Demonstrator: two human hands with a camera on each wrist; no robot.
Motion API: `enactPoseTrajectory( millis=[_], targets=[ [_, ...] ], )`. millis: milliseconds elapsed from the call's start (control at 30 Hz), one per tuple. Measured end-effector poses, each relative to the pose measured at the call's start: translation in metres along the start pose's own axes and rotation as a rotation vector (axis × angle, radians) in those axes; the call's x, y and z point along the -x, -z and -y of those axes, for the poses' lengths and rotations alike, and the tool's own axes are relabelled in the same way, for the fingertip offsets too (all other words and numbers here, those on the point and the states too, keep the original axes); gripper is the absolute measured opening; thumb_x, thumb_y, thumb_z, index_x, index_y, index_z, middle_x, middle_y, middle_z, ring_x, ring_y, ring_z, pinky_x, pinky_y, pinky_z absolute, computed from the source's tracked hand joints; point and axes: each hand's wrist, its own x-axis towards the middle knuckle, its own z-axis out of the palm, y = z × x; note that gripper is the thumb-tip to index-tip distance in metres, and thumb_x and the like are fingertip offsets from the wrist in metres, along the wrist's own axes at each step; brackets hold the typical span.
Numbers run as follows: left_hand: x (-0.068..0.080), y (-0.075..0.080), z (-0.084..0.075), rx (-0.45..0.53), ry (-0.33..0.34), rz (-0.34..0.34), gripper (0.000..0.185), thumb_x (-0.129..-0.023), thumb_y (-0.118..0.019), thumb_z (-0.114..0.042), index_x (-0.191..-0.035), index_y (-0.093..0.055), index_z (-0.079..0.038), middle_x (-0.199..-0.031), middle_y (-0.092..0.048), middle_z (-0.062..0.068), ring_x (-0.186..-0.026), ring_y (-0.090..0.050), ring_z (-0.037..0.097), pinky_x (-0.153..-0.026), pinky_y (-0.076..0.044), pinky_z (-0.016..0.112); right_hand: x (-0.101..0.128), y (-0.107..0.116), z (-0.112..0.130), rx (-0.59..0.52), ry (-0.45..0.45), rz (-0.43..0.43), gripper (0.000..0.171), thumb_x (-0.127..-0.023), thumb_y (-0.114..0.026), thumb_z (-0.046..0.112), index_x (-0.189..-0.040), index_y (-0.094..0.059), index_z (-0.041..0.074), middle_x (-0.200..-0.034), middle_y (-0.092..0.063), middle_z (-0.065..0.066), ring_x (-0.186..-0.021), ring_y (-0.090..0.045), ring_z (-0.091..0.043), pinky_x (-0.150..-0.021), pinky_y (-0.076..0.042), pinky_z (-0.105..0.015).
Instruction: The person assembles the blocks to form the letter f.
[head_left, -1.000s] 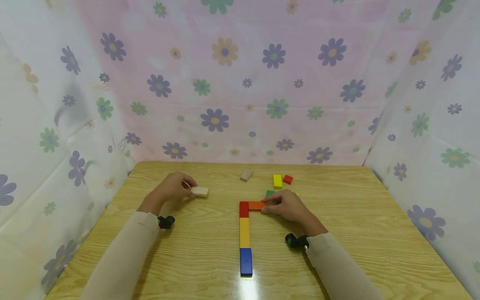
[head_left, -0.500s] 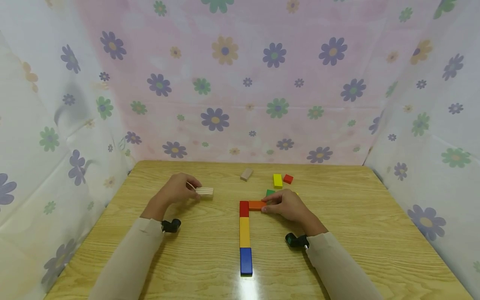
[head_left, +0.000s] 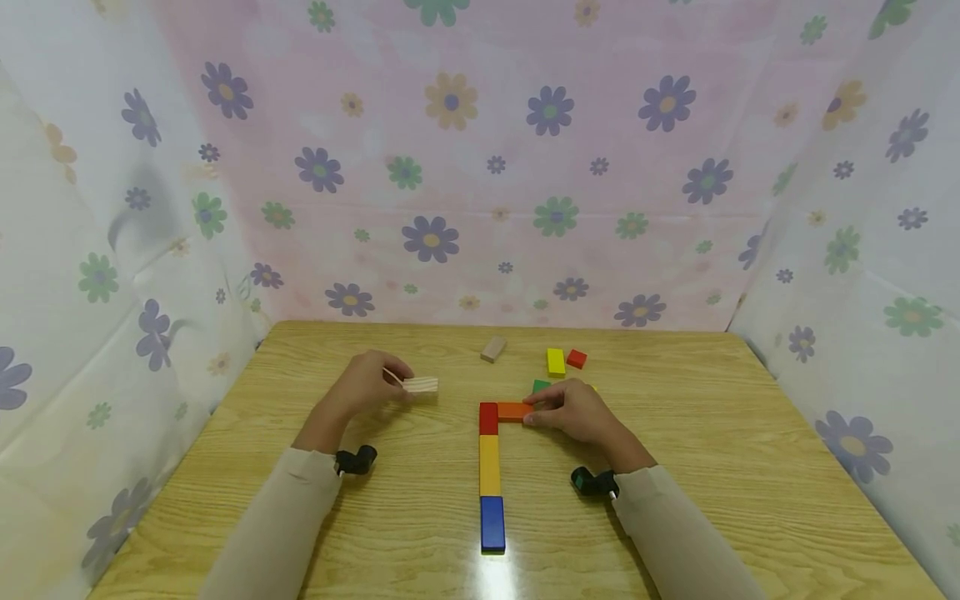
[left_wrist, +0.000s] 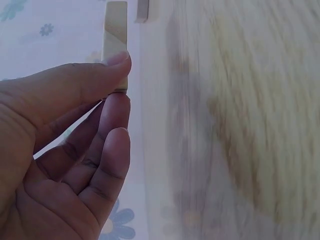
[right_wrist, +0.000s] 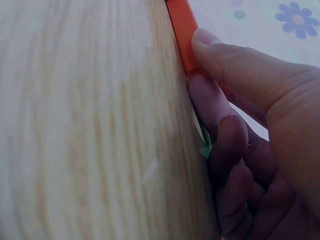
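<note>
My left hand [head_left: 369, 385] pinches a plain pale wooden block [head_left: 422, 385] between thumb and fingers, held over the table left of the coloured row. In the left wrist view the wooden block [left_wrist: 116, 30] sticks out beyond the thumb. My right hand [head_left: 577, 411] pinches the far end of an orange block [head_left: 513, 412] that lies flat on the table. That orange block's other end meets a red block [head_left: 488, 418]. Below the red one run a yellow-orange block [head_left: 489, 465] and a blue block [head_left: 492, 523], end to end in a line toward me.
Behind my right hand lies a green block [head_left: 541, 387], partly hidden. Farther back are a yellow block [head_left: 555, 362], a small red block [head_left: 577, 358] and another plain wooden block [head_left: 493, 349]. Flowered cloth [head_left: 480, 275] walls the table [head_left: 720, 450] at back and sides.
My left hand has moved to the right, carrying the wooden block closer to the coloured row. The right hand stays at the orange block.
</note>
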Motion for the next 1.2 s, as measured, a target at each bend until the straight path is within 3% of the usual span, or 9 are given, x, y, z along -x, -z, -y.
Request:
enactPoseTrajectory(
  millis=[400,833,1200],
  targets=[
    [-0.001,-0.013,-0.001,0.025,-0.022,-0.005,0.031,-0.084,-0.087,-0.015,-0.113,-0.078,-0.013,-0.099,-0.073,0.004,-0.086,-0.068,0.016,-0.073,-0.057,0.034,0.001,0.000,0.002,0.000,-0.005,-0.005,0.030,-0.085,-0.085,0.039,-0.113,-0.081,0.027,-0.083,-0.072,0.007,-0.077,-0.062,-0.018,-0.068,-0.050,-0.032],
    [-0.006,-0.033,-0.021,0.010,-0.005,0.010,0.030,-0.082,-0.088,-0.010,-0.110,-0.078,-0.011,-0.101,-0.073,0.005,-0.085,-0.069,0.016,-0.073,-0.058,0.034,0.000,-0.001,0.001,0.012,0.006,-0.008,0.031,-0.085,-0.085,0.040,-0.113,-0.081,0.027,-0.084,-0.073,0.008,-0.079,-0.062,-0.018,-0.071,-0.051,-0.033],
    [-0.010,-0.045,-0.020,-0.007,-0.006,0.002,0.028,-0.079,-0.090,-0.010,-0.104,-0.079,-0.011,-0.097,-0.071,0.003,-0.084,-0.067,0.016,-0.069,-0.057,0.031,-0.001,0.001,-0.002,0.007,0.010,-0.005,0.032,-0.085,-0.084,0.043,-0.113,-0.081,0.027,-0.085,-0.073,0.009,-0.079,-0.062,-0.017,-0.072,-0.051,-0.034]
  ],
)
